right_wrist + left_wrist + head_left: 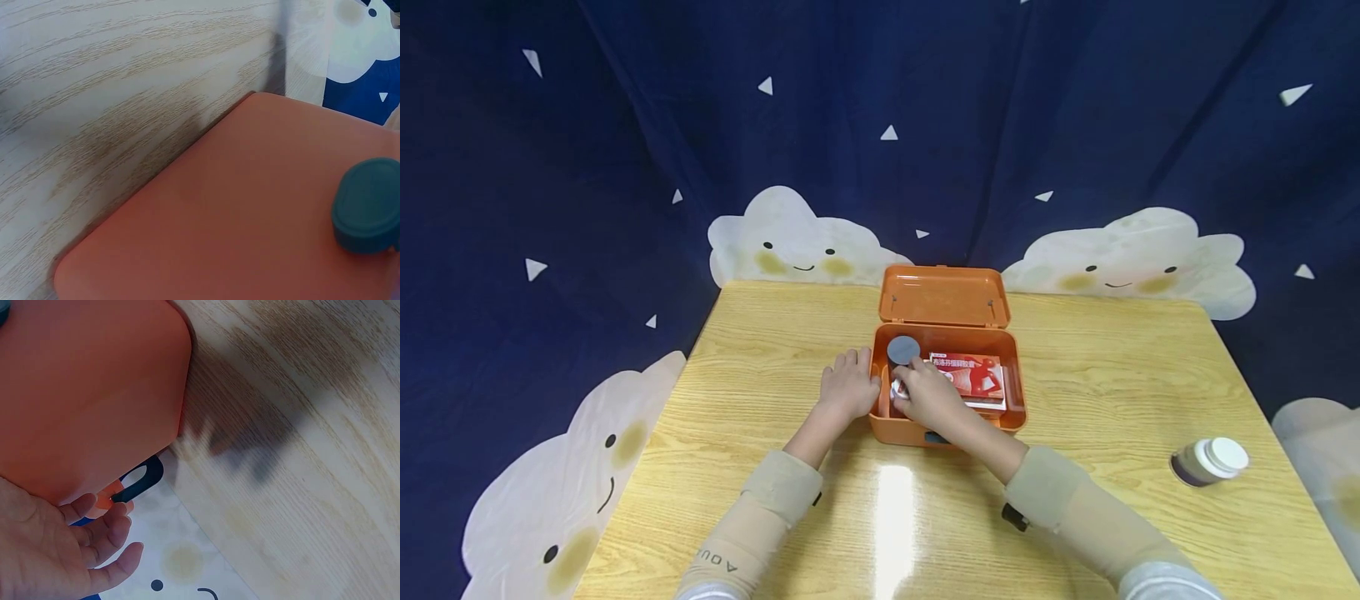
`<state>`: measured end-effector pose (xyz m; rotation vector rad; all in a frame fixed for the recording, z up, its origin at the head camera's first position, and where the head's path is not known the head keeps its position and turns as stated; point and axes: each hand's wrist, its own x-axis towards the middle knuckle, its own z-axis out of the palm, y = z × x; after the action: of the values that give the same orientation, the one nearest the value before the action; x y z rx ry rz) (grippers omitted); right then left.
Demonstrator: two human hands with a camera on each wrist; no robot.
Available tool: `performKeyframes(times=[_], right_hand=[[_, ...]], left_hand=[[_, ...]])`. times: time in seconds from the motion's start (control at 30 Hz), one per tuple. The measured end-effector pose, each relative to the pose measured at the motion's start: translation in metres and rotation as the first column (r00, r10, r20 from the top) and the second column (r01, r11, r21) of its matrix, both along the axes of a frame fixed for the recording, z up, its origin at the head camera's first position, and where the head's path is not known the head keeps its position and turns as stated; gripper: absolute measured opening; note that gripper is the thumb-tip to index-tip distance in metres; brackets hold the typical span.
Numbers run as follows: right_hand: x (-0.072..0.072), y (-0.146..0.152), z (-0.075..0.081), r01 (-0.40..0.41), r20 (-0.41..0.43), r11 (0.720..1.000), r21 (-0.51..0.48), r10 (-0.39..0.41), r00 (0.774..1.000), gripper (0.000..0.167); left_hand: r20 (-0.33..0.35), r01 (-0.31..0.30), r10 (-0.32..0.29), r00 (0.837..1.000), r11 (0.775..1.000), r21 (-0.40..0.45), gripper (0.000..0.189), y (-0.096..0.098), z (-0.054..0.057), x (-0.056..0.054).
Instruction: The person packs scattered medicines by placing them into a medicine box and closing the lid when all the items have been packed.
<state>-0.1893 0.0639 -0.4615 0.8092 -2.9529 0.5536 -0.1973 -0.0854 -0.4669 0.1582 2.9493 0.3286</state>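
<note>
An orange lidded box (947, 432) stands on the table with its lid (944, 297) raised at the back. My left hand (848, 385) rests against the box's left side, fingers loosely bent, as the left wrist view also shows. My right hand (931, 395) reaches inside, its fingers curled at a small white item (898, 389) mostly hidden by them. Just behind it stands a round container with a grey top (903, 350). A red and white medicine box (981, 377) lies to the right, on top of other packs. The right wrist view lacks the right hand's fingers.
A dark jar with a white cap (1212, 460) stands at the table's right. The box's dark teal latch (369, 206) is on its front, and a dark loop (142, 478) shows at its back. A dark blue curtain with clouds (880, 150) hangs behind the wooden table (760, 350).
</note>
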Motion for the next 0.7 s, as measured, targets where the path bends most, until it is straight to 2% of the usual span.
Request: performKeyframes(times=[0.7], right_hand=[[-0.0024,-0.0029,-0.0004,-0.005,0.068,1.000,0.019,0.004,0.998,0.033]], left_hand=[[0.004,-0.002,0.002,1.000,1.000,-0.002,0.042,-0.0006,-0.0021,-0.0013]])
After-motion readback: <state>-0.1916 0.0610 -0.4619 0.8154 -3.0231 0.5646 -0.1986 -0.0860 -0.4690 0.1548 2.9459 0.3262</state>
